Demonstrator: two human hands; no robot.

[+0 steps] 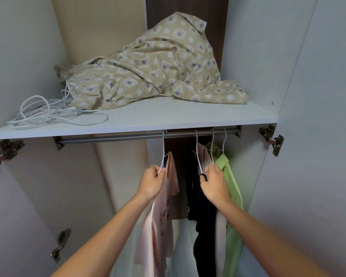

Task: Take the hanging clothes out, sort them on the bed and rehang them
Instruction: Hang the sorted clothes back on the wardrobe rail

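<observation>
A metal rail (112, 139) runs under the wardrobe shelf, with several white wire hangers hooked on it. My left hand (152, 180) grips the lower wire of the left hanger (163, 154), which carries a pale pink T-shirt (158, 226). My right hand (214, 182) grips the hanger (198, 156) of a black garment (202, 212), with a small black loop at my fingers. Behind my right hand hang a beige garment (203, 154) and a lime green shirt (232, 196). The bed is out of sight.
A crumpled beige patterned cloth (158, 66) and a coil of white cord (48, 113) lie on the shelf (168, 118). The wardrobe doors stand open on both sides, with hinges (272, 140) at the edges. The rail's left half is bare.
</observation>
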